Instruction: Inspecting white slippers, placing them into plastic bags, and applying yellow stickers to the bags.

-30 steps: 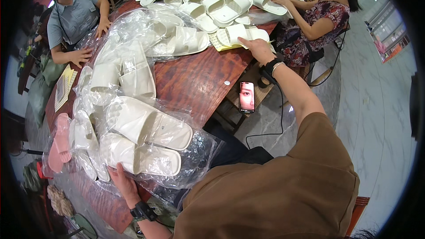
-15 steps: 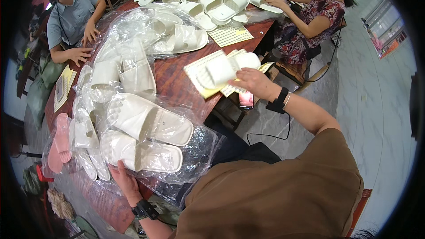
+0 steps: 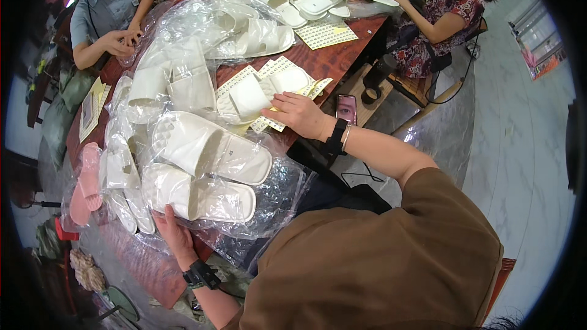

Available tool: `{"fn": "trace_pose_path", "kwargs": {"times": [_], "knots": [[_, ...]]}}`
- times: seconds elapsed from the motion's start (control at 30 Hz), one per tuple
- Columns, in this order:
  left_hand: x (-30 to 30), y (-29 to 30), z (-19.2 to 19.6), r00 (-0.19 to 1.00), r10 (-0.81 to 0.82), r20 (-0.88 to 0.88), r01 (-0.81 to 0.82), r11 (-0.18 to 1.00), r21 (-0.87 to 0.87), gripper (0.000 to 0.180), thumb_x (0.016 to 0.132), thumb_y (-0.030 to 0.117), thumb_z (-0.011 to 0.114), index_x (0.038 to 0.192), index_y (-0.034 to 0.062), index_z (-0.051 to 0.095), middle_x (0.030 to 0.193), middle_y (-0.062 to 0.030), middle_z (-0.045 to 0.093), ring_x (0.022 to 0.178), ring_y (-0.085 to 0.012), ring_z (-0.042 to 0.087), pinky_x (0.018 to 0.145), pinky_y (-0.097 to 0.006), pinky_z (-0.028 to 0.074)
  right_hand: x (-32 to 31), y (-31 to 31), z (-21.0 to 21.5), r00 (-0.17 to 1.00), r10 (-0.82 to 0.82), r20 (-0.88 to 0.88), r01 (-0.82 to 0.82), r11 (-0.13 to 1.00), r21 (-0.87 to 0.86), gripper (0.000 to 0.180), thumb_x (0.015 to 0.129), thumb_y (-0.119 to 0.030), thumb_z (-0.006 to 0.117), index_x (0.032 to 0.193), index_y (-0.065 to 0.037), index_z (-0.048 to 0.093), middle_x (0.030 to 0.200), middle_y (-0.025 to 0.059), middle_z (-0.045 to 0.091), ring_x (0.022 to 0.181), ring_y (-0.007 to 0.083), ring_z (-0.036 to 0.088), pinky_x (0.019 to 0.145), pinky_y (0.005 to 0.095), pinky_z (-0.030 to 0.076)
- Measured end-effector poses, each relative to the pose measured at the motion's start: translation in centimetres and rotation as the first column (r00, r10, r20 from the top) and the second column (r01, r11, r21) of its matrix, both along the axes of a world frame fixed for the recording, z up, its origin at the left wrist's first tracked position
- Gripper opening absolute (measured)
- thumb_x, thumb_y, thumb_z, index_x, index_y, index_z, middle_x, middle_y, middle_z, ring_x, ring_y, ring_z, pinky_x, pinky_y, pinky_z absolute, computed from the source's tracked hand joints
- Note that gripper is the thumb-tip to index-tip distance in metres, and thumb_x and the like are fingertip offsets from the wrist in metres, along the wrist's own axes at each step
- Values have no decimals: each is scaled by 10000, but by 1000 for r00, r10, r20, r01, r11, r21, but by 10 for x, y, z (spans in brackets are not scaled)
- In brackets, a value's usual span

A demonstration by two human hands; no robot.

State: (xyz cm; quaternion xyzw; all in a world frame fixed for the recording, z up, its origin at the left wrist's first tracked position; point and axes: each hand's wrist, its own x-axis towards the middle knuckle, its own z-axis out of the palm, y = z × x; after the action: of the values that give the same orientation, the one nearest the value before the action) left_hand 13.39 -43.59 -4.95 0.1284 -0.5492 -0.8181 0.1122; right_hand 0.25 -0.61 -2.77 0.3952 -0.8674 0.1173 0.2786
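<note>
Even, moderately bright indoor light reaches most of the scene; we cannot locate its source. We note sharp glints on the crinkled clear plastic bags (image 3: pixel 286 188) and soft reflections on the glossy grey marbled floor (image 3: pixel 510 208). Deep shadow lies beneath the reddish-brown wooden worktop (image 3: pixel 334 58). Fisheye distortion bends straight edges, black vignetting fills the corners, and the far-left background appears dim and indistinct.

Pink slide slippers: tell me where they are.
In the head view, the pink slide slippers lie at the left, just left of white slippers in clear plastic, up and left of the person's bare left hand.
</note>
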Motion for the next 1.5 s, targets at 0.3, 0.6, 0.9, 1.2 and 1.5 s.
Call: {"fn": "trace_pose_path", "kwargs": {"times": [0.3,0.6,0.9,1.2,1.5], "knots": [[-3,7,17,992,31,124,-17,993,-113,609,956,75,647,1477,3,341,1352,-152,552,1210,-233,555,1034,-361,441,52,39,35,810,37,585,-150,978,146,641,888,-248,687,1467,-151,432,1527,173,393,1447,411,303,1175,552,234],[-6,27,59,934,304,188,-159,825,-543,937,855,59,762,1570,35,158,1366,-197,514,1075,-241,577,940,-338,470,-111,187,33,831,-503,240,440,856,271,152,864,-89,561,942,-10,665,908,207,684,938,390,669,789,456,541],[4,60,94,931,231,-283,-220,-264,-939,717,820,95,731,1473,65,436,1476,-235,412,1308,-426,441,1069,-504,388,-161,177,15,886,-463,22,380,753,537,154,816,-86,595,773,-36,734,804,174,711,768,345,714,724,437,569],[-36,171,142,848,-507,-155,-144,60,-988,375,821,13,688,1195,34,657,1233,-179,618,1191,-371,556,1039,-472,420,-163,175,10,816,-574,68,526,787,321,146,811,-105,601,773,-40,726,849,188,710,828,362,702,731,463,556],[-62,251,103,570,-817,88,-38,-133,-990,467,794,142,753,1233,62,617,1242,-164,616,1220,-362,540,1078,-530,383,-164,156,28,921,-375,105,246,769,591,138,799,-99,603,767,-41,725,807,178,709,779,344,707,708,447,562]]}}
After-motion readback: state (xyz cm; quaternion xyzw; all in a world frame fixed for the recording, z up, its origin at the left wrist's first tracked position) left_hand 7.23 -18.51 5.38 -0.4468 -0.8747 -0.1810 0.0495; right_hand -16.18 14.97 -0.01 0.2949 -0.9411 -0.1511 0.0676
